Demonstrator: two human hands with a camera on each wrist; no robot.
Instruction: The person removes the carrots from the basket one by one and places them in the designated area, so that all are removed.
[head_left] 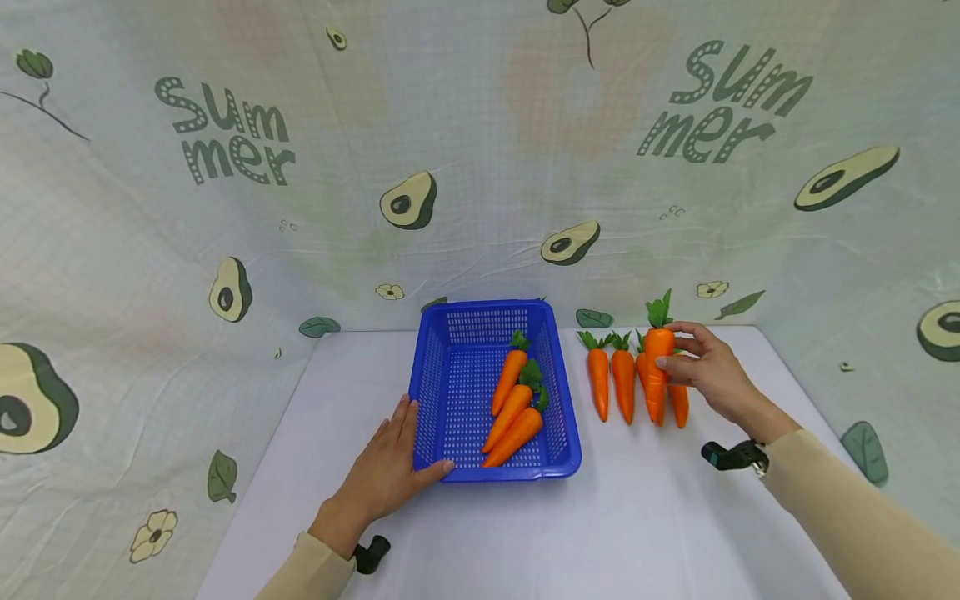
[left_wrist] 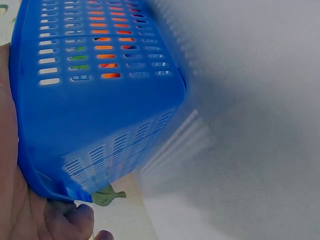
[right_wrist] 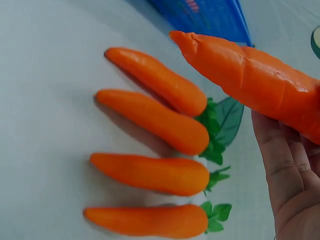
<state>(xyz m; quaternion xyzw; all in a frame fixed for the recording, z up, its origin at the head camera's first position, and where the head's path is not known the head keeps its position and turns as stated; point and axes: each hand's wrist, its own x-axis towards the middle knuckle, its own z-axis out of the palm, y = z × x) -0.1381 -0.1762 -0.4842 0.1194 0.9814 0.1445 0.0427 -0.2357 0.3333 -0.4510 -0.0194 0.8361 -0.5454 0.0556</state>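
Observation:
A blue plastic basket point(head_left: 442, 473) with slotted walls stands mid-table; three orange carrots point(head_left: 512, 417) with green tops lie in its right half. My left hand point(head_left: 386, 467) rests against its near left corner, fingers laid along the left side and thumb on the front rim. In the left wrist view that hand borders the basket wall point(left_wrist: 95, 105). To the right of the basket, my right hand point(head_left: 708, 367) pinches a carrot point(head_left: 657, 358) by its upper part, leafy end up, above a row of several carrots point(head_left: 622, 379). The right wrist view shows this held carrot point(right_wrist: 260, 80) apart from those lying below.
A white tabletop point(head_left: 510, 533) carries everything. Behind and at the sides hangs a pale cloth point(head_left: 480, 150) printed with avocados, leaves and lettering. Each wrist wears a small black device point(head_left: 735, 456).

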